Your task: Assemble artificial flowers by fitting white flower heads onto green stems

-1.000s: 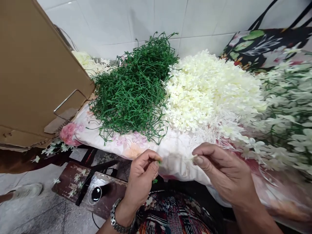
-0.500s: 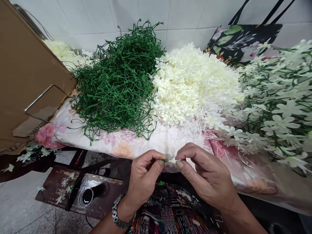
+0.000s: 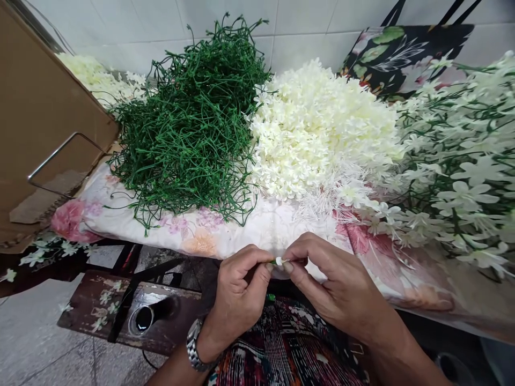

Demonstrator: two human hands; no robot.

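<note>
Close to the cloth's front edge, my left hand point(image 3: 246, 281) pinches a green plastic stem, whose tip point(image 3: 275, 262) peeks out between thumb and forefinger. Facing it, my right hand point(image 3: 328, 281) pinches a small white flower piece point(image 3: 279, 261) that meets the stem tip. Most of both pieces is covered by my fingers. Beyond my hands lie a tangled heap of green stems point(image 3: 193, 134) on the left and a pile of loose cream-white blossoms point(image 3: 317, 128) in the middle.
Assembled white flowers on green stems point(image 3: 466, 198) fill the right side. A cardboard box point(image 3: 48, 123) with a metal wire handle stands at left. The floral cloth point(image 3: 237, 244) covers the work surface. Below it, a clear cup of dark liquid point(image 3: 141, 320) sits on a worn wooden bench point(image 3: 177, 311).
My right hand has moved slightly left, closing the gap, so the white piece now touches the green tip. The view has shifted a little downward.
</note>
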